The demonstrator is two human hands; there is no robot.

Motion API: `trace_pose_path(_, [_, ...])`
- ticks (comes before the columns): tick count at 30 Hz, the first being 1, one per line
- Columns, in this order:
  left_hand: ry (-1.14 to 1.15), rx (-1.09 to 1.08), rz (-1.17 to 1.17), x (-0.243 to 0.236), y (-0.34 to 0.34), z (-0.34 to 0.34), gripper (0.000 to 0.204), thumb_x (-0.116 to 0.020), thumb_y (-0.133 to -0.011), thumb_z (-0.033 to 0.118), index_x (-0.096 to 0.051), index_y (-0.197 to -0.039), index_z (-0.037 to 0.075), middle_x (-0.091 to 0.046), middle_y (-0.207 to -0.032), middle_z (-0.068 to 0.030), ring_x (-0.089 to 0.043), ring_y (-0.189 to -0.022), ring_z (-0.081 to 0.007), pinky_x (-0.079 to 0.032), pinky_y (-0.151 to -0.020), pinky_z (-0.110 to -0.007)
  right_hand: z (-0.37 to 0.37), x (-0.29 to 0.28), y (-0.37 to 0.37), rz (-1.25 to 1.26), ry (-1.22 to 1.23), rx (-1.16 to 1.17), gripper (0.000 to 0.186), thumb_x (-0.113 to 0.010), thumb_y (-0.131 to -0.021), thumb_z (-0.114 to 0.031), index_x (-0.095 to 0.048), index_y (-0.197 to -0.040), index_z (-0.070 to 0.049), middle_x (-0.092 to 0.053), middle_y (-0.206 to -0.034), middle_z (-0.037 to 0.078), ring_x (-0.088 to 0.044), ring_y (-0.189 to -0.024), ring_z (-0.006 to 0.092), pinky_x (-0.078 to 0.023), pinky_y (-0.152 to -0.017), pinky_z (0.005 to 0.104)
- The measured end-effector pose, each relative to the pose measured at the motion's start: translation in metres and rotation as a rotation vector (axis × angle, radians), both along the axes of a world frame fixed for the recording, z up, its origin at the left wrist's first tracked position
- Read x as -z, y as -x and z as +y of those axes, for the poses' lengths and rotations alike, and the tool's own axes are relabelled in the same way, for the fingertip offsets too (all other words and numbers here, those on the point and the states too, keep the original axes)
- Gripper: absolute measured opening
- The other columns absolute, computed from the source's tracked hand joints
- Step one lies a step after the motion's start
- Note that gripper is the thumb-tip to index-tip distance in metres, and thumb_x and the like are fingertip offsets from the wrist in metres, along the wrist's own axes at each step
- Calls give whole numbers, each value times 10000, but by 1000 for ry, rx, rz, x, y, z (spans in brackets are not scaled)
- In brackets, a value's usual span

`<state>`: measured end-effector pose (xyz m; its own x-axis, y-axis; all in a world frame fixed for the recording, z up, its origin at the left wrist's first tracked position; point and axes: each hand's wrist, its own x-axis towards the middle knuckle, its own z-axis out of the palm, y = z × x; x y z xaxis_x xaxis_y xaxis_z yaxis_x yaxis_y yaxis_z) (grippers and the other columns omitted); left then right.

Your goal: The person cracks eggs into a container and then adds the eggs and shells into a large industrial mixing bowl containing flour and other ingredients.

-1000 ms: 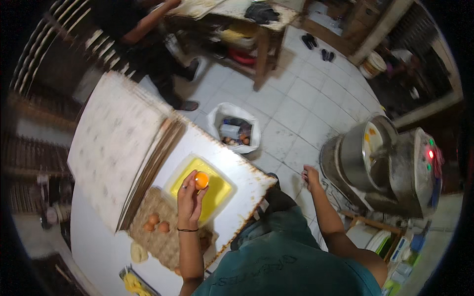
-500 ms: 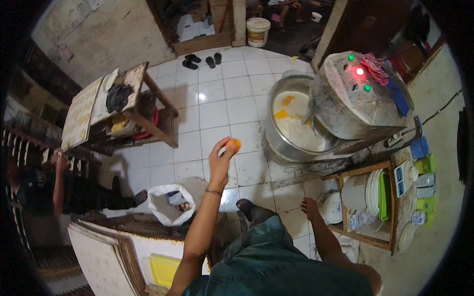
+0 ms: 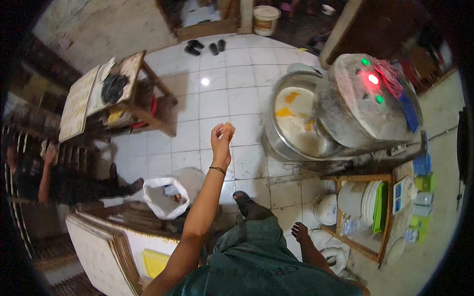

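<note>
My left hand (image 3: 222, 143) is raised over the tiled floor, arm stretched forward. Its fingers pinch a small, rounded, orange-tan thing (image 3: 228, 129), mostly covered by the fingers; I cannot make out its kind. To the right stands a large metal mixing bowl (image 3: 272, 126) holding a pale cream mass with orange-yellow patches on top. My right hand (image 3: 300, 232) hangs low by my right side with fingers apart, holding nothing, near a white lidded bucket (image 3: 326, 209). Left of my left forearm sits an open white sack (image 3: 160, 209) with brownish bits and a packet inside.
A grey mixer housing (image 3: 345, 106) with red and green lights overhangs the bowl. The wooden shelf (image 3: 363, 176) at right carries tubs and a scale. A wooden table (image 3: 129, 79) with a tray of round dough pieces stands at left, near another person (image 3: 47, 180). Sandals lie ahead.
The thing in my left hand has turned, showing a paler side and less orange. My right hand has dropped back closer to my body, its fingers more spread. The view has shifted slightly.
</note>
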<state>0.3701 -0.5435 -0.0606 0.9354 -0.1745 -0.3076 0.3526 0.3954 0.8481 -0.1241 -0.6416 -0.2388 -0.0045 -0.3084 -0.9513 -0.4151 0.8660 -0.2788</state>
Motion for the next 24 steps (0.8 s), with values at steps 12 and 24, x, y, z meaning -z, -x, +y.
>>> trace_pose_path(12, [112,-909,310,145,31,329,86,-512,-830,191,-489,-815,109,-483,-735,-22,-460,-601,-121,-425,-510,-242,-110,-29,-126,-121,136,-387,216,-524,-830,-283,-516,-796,-69,-513,-726,40,-492,-634,161,-399,-531,287])
trace_pose_path(24, [-329,-672,-61,-45,187,376,376,-550,-838,126,-453,-1196,62,-467,-1151,-71,-450,-1074,-160,-368,-922,-292,164,-177,-369,-772,248,-1210,232,-509,-867,-214,-546,-1025,-48,-568,-914,41,-521,-732,114,-419,-653,245])
